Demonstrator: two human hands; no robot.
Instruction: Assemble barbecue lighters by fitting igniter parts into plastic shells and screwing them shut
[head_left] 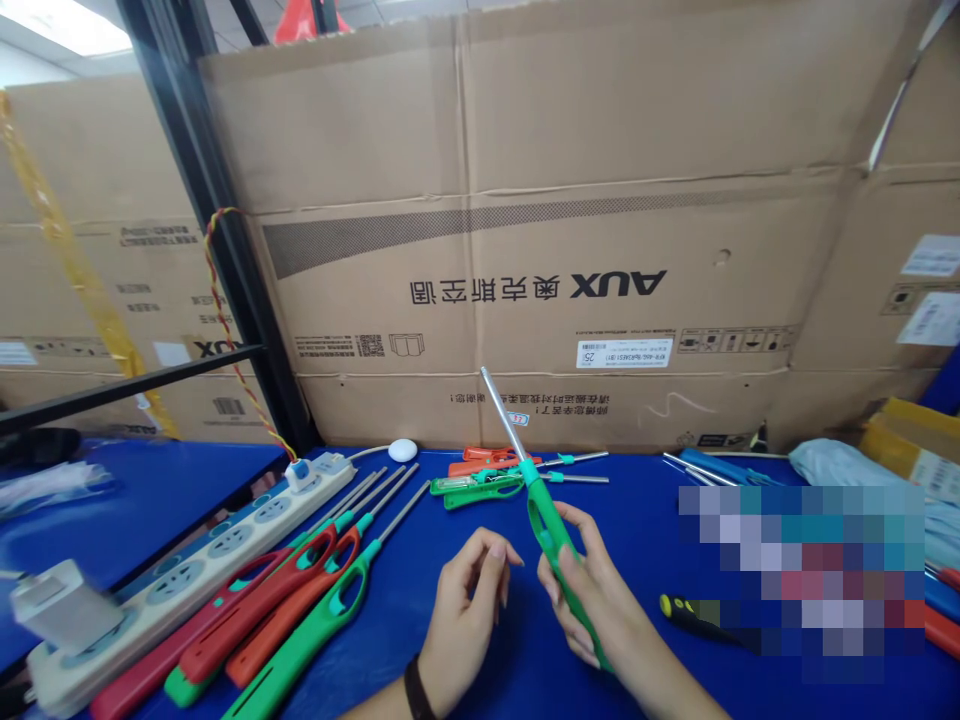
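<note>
My right hand is wrapped round the handle of a green long-necked lighter. Its metal tube points up and slightly left, in front of the cardboard. To the left of it, my left hand is loosely closed, fingers curled toward the thumb, with nothing visible in it; it stays apart from the lighter. Several finished-looking red, orange and green lighters lie side by side on the left. Behind my hands are lighter pieces, among them an open green half-shell and orange shells.
A white power strip with plugs runs along the left of the blue table. A yellow-and-black screwdriver lies at right, beside a pixelated patch. Tall cardboard stands at the back, next to a black metal post.
</note>
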